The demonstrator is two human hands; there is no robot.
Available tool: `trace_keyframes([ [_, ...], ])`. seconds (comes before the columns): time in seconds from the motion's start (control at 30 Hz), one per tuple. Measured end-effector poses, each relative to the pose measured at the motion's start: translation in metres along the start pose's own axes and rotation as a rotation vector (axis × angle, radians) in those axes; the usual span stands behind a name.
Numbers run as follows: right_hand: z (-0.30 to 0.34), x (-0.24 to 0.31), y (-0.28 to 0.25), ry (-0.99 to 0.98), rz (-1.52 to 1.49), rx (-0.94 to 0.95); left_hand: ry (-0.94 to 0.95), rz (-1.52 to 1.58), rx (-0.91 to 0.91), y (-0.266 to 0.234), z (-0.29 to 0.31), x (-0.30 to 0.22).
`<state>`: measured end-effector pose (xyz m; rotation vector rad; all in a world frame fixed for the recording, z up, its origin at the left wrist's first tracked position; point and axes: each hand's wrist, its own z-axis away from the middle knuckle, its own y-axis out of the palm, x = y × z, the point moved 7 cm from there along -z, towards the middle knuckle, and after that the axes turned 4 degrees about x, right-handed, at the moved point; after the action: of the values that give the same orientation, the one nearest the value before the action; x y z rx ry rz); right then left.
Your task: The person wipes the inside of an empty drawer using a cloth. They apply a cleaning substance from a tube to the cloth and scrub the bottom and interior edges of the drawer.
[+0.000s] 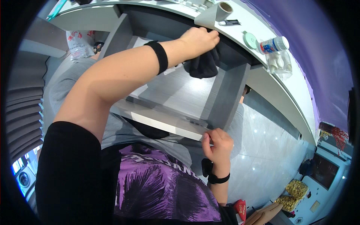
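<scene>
A grey-lined drawer (187, 88) is pulled out from a white desk, right over my lap. My left arm crosses above it, and my left hand (198, 41) is closed on a black cloth (202, 66) near the drawer's far right part. The cloth hangs bunched below my fingers, over the drawer floor. At the near right corner, my right hand (219, 145) has its fingers curled against the top edge of the white drawer front (165, 126). White patches show on the drawer floor behind my left forearm, too hidden to name.
On the desktop (296, 80) beyond are a roll of sheet material (225, 9), a dark tube (229, 23), a round green case (250, 40), a white bottle (273, 45) and a clear bag of white pieces (279, 64). A white plastic bag (79, 44) is at the left.
</scene>
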<state>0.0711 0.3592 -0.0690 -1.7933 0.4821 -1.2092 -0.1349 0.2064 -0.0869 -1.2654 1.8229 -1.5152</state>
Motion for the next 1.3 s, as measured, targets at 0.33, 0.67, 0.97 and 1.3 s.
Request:
trace_keyframes([
  [0.33, -0.002, 0.004, 0.001, -0.017, 0.040, -0.001, -0.259, -0.092, 0.199, -0.007, 0.081, 0.121],
  [0.67, -0.001, 0.004, -0.001, 0.002, 0.053, 0.001, -0.358, -0.245, 0.271, 0.001, 0.112, 0.176],
  [0.97, 0.001, 0.003, 0.001, 0.022, 0.031, -0.006, -0.532, -0.224, 0.366, 0.000, 0.108, 0.183],
  [1.3, 0.000, -0.002, 0.000, 0.051, 0.013, -0.026, -0.456, -0.118, 0.439, -0.009, 0.137, 0.179],
])
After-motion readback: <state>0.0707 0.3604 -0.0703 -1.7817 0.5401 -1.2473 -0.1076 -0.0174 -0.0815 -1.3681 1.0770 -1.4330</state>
